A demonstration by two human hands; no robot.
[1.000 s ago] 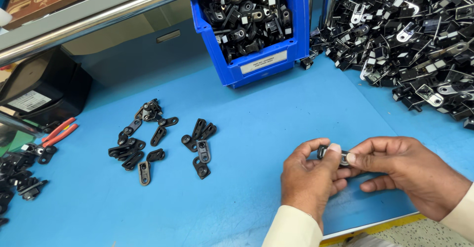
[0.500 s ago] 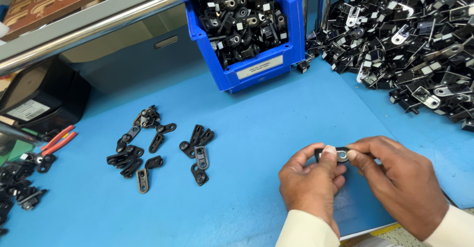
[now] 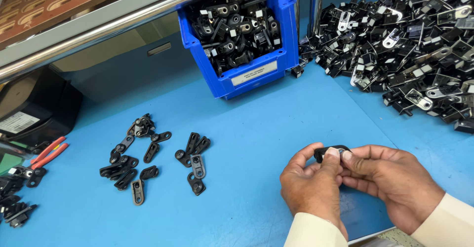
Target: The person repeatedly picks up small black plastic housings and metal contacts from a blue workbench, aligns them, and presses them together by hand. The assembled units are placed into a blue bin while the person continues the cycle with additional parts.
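Left hand (image 3: 312, 184) and right hand (image 3: 395, 183) pinching one small black bracket (image 3: 330, 151) together, thumbs pressed on top, above blue worktop (image 3: 256, 128).

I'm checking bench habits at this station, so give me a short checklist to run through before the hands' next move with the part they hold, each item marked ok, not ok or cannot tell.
1. Small black metal bracket pinched by both hands: ok, left hand and right hand both touch it.
2. Bracket held above the blue mat, not resting on it: ok.
3. Bracket's underside free of defects: cannot tell, fingers cover it.
4. Loose black flat links lie apart from the hands: ok.
5. Blue plastic bin upright, with parts inside: ok.
6. Red-handled pliers away from the hands: ok, by the mat's left edge.
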